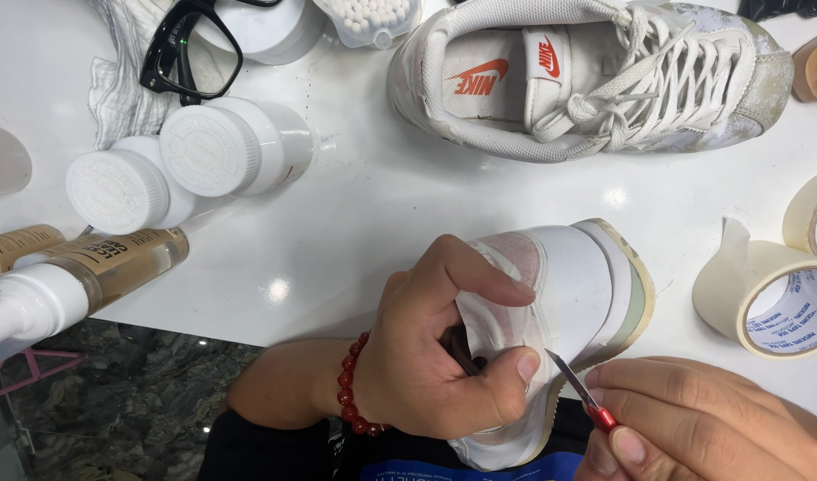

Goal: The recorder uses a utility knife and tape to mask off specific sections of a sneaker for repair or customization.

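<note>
- A white sneaker (569, 294) sits at the lower centre of the frame, at the near edge of a white table (373, 205). Its heel faces the upper right and its long axis runs down toward the lower left. Its toe end is cut off by the bottom edge and hidden behind the hand.
- The left hand (426, 356), with a red bead bracelet (348, 392) on its wrist, is clamped on the shoe's collar, thumb outside and fingertips hidden inside the opening.
- The right hand (711, 419), at the lower right and partly cut off, pinches a small red-handled blade (579, 390) between closed fingers. The blade tip touches the shoe's side beside the left thumb.
- A second sneaker (595, 80) lies at the upper right, toe pointing right.
- Tape rolls (773, 303) sit at the right edge.
- White-capped jars (212, 147) and black glasses (190, 44) lie at the upper left.
</note>
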